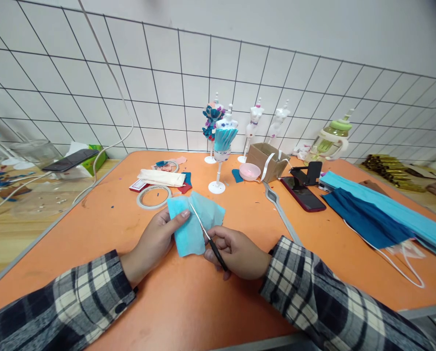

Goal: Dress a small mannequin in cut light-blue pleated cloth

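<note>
Between thumb and fingers my left hand (158, 243) pinches a light blue piece of fabric (188, 239) by its left side, held above the table. My right hand (236, 251) grips black-handled scissors (215, 252), whose blades lie against the fabric and point up and to the left. A cut or fold seems to part the fabric near the blade tip; which of these I cannot tell. Just beyond my hands stands a small white mannequin (223, 153) wrapped in pleated light blue fabric. A ring of tape (154, 197) lies close to my left hand.
On the orange table (159, 312) stand more mannequins (255, 122), a cardboard box (267, 161) and a pink bowl (250, 171). To the right lie a phone (302, 193), a dark blue mask (367, 219) and light blue fabric (393, 209). A bottle (329, 139) stands behind.
</note>
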The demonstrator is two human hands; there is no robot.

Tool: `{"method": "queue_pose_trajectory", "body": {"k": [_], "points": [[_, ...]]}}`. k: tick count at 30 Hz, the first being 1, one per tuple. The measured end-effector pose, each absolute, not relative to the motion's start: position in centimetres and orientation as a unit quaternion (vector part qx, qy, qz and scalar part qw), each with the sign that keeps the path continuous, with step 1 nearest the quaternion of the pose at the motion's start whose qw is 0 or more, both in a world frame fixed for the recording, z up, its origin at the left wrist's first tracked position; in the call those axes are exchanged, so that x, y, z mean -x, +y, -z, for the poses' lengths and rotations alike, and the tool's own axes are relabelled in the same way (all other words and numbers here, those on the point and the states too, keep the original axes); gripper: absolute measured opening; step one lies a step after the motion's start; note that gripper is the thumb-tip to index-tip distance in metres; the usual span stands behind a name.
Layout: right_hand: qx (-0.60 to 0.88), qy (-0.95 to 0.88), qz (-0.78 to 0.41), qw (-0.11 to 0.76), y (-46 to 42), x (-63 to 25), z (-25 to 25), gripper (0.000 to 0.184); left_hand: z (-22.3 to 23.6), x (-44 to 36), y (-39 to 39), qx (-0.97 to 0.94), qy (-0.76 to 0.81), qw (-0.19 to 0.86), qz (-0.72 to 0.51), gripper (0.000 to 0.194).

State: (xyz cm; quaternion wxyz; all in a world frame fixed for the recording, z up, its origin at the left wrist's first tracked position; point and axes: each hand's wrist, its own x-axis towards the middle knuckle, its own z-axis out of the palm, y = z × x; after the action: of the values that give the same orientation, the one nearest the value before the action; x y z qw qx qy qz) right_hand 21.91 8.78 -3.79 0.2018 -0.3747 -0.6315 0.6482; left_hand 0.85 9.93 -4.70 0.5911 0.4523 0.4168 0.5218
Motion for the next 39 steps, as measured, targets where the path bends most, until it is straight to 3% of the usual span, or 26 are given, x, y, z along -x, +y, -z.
{"method": "queue_pose_trajectory", "body": {"k": [39], "points": [[0.365, -0.612, -0.672, 0.202, 8.54, -21.79, 3.44, 0.026, 4.7, -0.97, 9.95, -0.461, 0.458, 0.551, -0.524, 0.032]]}}
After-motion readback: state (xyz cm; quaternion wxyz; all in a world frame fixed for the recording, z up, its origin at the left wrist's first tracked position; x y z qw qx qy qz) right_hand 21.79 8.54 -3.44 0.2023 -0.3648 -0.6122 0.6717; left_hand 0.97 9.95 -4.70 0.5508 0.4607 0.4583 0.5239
